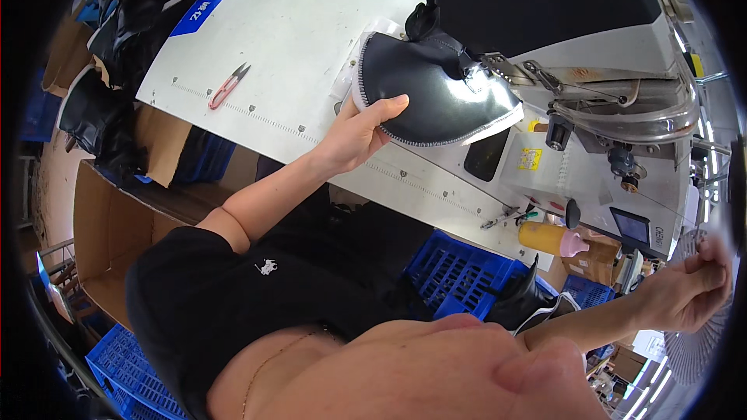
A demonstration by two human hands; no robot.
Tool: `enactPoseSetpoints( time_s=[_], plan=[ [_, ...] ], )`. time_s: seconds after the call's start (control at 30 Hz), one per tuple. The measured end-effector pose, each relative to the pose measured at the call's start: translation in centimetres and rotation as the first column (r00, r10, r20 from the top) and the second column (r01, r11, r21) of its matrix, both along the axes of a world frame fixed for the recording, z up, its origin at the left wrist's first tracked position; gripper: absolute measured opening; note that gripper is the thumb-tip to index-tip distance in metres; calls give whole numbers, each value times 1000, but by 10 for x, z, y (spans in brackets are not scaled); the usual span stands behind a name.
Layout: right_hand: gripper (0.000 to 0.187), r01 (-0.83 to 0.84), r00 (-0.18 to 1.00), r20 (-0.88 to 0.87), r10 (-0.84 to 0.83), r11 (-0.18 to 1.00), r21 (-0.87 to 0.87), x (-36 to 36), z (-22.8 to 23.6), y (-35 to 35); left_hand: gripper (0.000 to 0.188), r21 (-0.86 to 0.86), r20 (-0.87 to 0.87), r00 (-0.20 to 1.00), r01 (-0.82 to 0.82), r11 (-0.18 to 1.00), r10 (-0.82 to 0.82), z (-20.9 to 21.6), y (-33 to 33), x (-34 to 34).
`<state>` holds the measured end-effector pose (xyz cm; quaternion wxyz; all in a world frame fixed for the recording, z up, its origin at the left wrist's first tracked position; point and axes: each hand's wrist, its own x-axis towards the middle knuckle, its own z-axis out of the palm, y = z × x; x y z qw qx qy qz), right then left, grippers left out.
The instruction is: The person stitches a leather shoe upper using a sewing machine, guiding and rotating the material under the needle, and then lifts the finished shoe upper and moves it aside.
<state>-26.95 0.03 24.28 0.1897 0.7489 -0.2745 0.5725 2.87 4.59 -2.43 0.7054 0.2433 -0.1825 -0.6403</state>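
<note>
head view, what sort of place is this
Probably a sewing workshop: a sewing machine on the worktable, a black piece stitched along its edge, and small pink-handled snips lying nearby.

Left hand (354,134) pinching black panel (424,97) at sewing machine (607,58); right hand (695,291) well apart; snips (226,92) on table (303,31).

Two hands show, one left hand (350,140) and one right hand (695,289). There is one desk (303,23), one sewing machine (618,54), one black panel (432,101) with a pale edge, one pair of snips (233,81), one dark flat rectangle (488,155), one yellow bottle (541,239) and one small screen (632,225). Blue crates (459,274) number at least three, cardboard boxes (117,206) at least three. The black pieces (101,120) heaped at left overlap too much to count.
</note>
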Motion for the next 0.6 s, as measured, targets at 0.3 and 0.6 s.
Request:
enactPoseSetpoints(
  time_s=[0.3, 0.6],
  plan=[
    [49, 280, 901, 400, -169, 931, -236, -55, -109, 22, 35, -5, -100, 995, 25, 1000, -26, 4, -3, 10],
    [42, -115, 569, 708, -419, 811, 573, -372, -48, -131, 35, 41, -182, 983, 15, 999, -8, 3, 0, 8]
  ],
)
